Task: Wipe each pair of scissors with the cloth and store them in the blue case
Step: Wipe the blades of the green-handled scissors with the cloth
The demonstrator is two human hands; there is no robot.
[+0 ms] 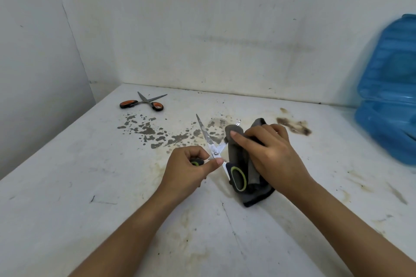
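- The counter is a white, worn surface set into a corner, with walls along its far and left edges.
- Grey flaked patches spread across its middle, brown stains mark the right side, and yellowish smears run toward the near edge.
- A pair of orange-handled scissors lies open and flat near the far left corner, blades pointing to the far edge.
- A blue case sits at the right edge, its lid raised and leaning by the far wall.
- A grey cloth lies near the middle, its lower end resting on the counter.
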